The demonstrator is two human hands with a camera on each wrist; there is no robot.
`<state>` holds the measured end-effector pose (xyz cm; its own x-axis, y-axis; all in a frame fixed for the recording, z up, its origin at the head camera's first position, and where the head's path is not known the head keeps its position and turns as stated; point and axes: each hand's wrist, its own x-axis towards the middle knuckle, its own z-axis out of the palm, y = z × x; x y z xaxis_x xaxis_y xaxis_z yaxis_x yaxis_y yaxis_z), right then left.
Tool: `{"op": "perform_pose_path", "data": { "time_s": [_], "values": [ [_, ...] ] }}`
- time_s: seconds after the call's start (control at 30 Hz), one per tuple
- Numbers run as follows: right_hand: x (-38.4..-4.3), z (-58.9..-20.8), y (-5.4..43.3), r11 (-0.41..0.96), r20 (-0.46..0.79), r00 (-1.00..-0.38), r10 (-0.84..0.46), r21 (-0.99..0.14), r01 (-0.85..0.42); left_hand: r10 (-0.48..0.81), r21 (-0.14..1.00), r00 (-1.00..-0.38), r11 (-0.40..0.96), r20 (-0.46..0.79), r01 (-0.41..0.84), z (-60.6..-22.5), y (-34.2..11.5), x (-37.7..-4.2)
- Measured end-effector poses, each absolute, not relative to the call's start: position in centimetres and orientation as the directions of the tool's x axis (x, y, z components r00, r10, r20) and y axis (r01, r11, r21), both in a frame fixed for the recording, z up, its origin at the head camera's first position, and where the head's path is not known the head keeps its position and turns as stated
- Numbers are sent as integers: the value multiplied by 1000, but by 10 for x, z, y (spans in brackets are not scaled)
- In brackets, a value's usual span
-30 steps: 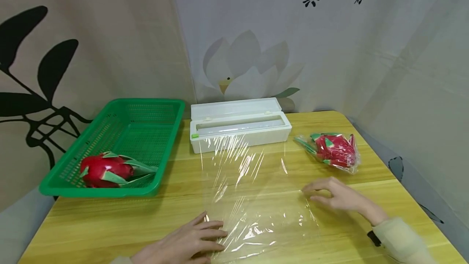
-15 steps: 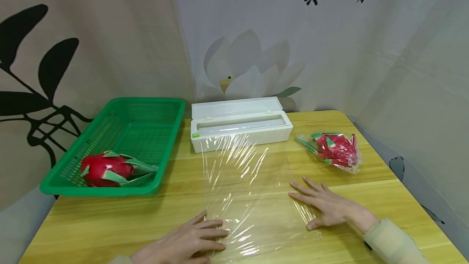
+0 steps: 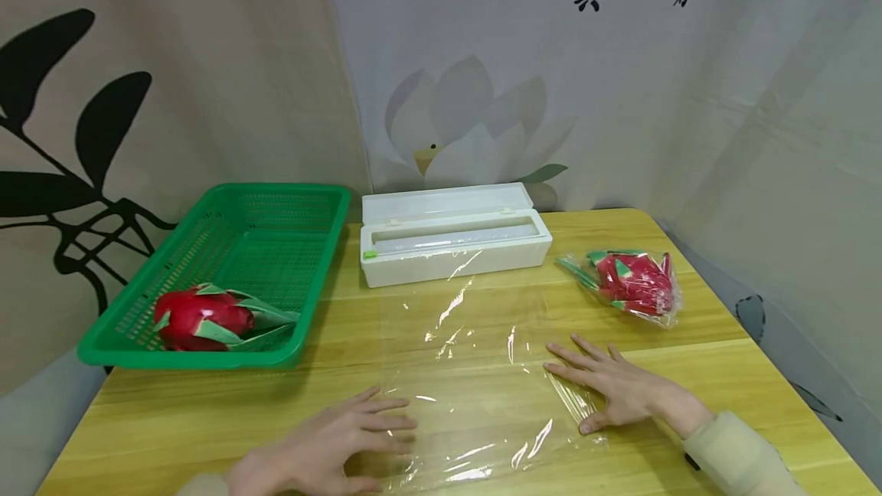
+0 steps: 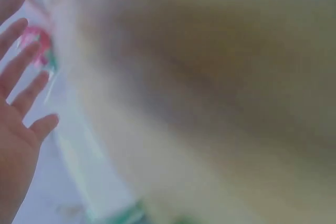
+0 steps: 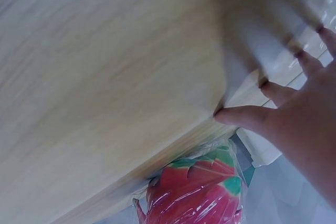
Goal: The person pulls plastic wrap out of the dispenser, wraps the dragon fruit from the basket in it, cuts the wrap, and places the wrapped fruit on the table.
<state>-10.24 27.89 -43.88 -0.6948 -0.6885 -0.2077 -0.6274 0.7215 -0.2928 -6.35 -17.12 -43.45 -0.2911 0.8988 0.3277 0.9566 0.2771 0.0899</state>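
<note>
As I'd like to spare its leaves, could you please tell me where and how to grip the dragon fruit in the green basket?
Probably across the rounded red body, from above: it lies on its side with its long green leaves pointing right, and the green basket has raised walls that may hinder a low approach.

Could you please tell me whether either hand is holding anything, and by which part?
Nothing is gripped: the right hand presses the clear film down at its right edge; the left hand is spread at the left edge, contact unclear.
</note>
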Motion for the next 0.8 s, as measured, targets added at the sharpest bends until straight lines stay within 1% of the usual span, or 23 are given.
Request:
{"op": "perform_pose_path", "data": {
  "time_s": [0.07,0.1,0.2,0.27,0.37,0.47,0.53,0.6,0.7,0.8],
  "values": [
    [-102,-438,279,724,-209,-697,-686,-292,-625,868,94,-360,349,341,932,-420,-177,-70],
    [-102,-438,279,725,-210,-697,-685,-292,-624,847,98,-404,396,345,913,-412,-182,-74],
    [-101,-438,279,725,-211,-697,-685,-291,-624,757,141,-561,548,336,824,-384,-201,-90],
    [-101,-438,278,725,-212,-697,-685,-290,-625,685,195,-654,628,321,754,-366,-219,-102],
    [-101,-439,278,725,-212,-697,-685,-288,-625,570,238,-784,748,246,619,-343,-251,-119],
    [-101,-439,278,724,-210,-697,-686,-289,-626,478,259,-869,830,125,494,-331,-289,-136],
    [-102,-439,278,723,-206,-697,-687,-287,-628,421,266,-907,873,17,410,-329,-313,-148],
    [-102,-440,278,723,-203,-698,-687,-286,-629,374,268,-923,902,-88,339,-330,-335,-159],
    [-102,-440,278,724,-204,-699,-686,-283,-628,336,262,-917,924,-213,278,-337,-359,-171],
    [-102,-440,278,725,-206,-699,-685,-286,-627,318,264,-895,934,-312,240,-344,-373,-176]
  ]
}}
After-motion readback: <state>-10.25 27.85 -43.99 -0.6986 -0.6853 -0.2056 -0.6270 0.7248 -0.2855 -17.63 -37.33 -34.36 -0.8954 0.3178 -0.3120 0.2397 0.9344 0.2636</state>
